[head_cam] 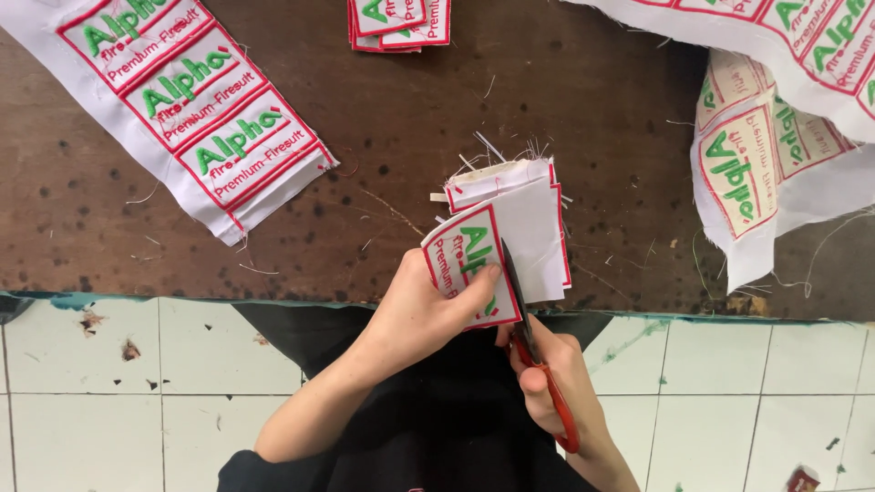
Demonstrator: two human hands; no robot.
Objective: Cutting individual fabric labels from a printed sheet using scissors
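Head view looks straight down on a dark, pitted wooden surface (392, 137) with a tiled floor (118, 392) below its edge. The left hand (424, 310) has its fingers clenched on an embroidered patch (465, 264), white with green lettering and a red border, thumb pressed on its face, holding it just above the near edge of the surface. The right hand (556, 383) has its fingers closed around the red handles of a pair of scissors (533, 351), whose dark blades lie along the patch's right edge, against a folded piece of white cloth (529, 228) with frayed threads. No containers are in view; the patches lie loose: a strip of uncut patches (191, 109) at upper left, a small stack of cut patches (396, 23) at top centre, and a crumpled strip (775, 146) at right
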